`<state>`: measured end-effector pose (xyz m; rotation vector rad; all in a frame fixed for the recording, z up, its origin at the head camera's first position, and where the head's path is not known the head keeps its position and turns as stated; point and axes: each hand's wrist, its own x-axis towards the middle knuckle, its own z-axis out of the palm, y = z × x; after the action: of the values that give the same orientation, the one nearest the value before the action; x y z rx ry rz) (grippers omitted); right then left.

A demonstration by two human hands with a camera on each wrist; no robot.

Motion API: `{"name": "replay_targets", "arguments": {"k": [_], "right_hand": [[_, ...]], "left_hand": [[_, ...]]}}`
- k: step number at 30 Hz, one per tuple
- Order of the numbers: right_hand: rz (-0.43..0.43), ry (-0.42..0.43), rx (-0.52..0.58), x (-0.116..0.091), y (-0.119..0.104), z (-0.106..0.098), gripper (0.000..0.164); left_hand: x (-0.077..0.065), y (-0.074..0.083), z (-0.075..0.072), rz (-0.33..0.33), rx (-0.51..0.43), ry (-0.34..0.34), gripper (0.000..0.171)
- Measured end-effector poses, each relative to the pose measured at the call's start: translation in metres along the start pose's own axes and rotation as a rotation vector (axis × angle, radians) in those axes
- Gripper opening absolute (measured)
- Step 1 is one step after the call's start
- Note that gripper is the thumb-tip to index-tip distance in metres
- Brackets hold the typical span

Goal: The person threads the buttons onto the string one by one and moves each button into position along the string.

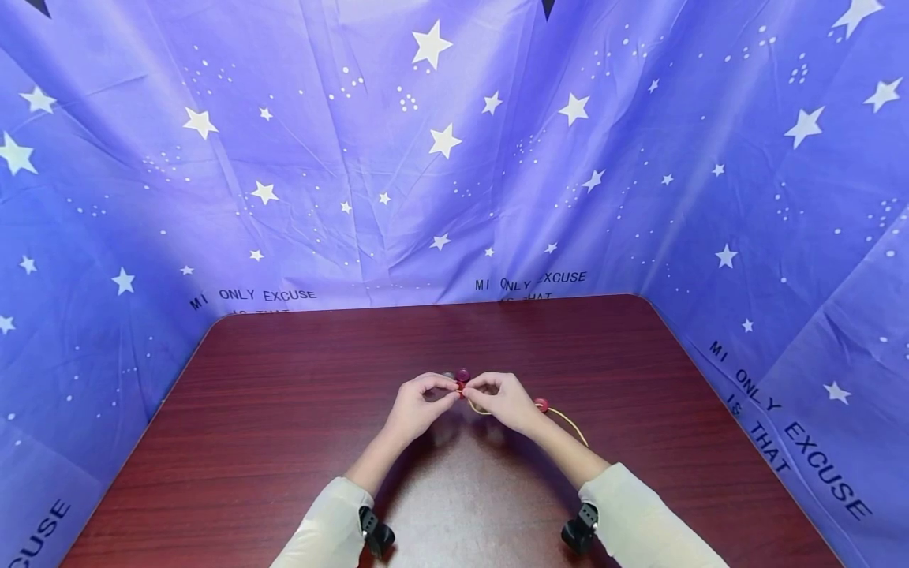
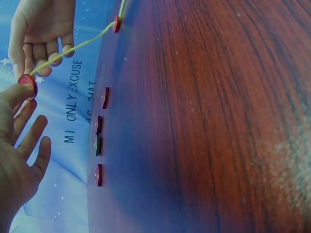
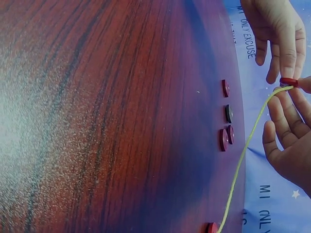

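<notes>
Both hands meet at a small red button [image 1: 460, 389] held up over the table's far half. My left hand [image 1: 414, 406] pinches this button between thumb and fingers. On its other side, my right hand [image 1: 506, 401] pinches the yellow cord [image 3: 252, 131] right at the button; the fingertips partly hide the cord's end. From there the cord hangs in a curve and passes a second red button [image 1: 542, 405] strung on it, beyond the right hand. In the left wrist view the gripped button [image 2: 27, 87] is tilted, with the cord running from its edge.
On the dark red wood table [image 1: 284, 410] lie several loose buttons: a dark green button [image 3: 229, 114], a red button [image 3: 226, 88] beside it, and others close by. A blue star-printed cloth [image 1: 369, 158] stands around the table's back and sides.
</notes>
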<state>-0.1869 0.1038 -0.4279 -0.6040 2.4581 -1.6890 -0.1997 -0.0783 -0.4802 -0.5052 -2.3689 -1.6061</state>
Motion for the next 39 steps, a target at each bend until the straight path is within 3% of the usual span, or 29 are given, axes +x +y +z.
{"name": "replay_targets", "arguments": {"k": [13,30,37,39], "right_hand": [[0.025,-0.024,0.042,0.001,0.002,-0.001,0.017],[-0.096,0.011,-0.153,-0.002,-0.004,0.002,0.022],[-0.164,-0.023,-0.190,0.011,0.037,0.002,0.031],[-0.173,-0.032,-0.188,0.010,0.037,0.002,0.031]], "left_hand": [[-0.002,0.002,-0.001,0.018,0.020,-0.010,0.005],[-0.003,0.001,-0.004,0.004,0.010,-0.041,0.004],[-0.004,-0.001,-0.003,-0.021,0.026,-0.080,0.006],[-0.004,-0.001,-0.003,-0.026,0.014,-0.089,0.004]]}}
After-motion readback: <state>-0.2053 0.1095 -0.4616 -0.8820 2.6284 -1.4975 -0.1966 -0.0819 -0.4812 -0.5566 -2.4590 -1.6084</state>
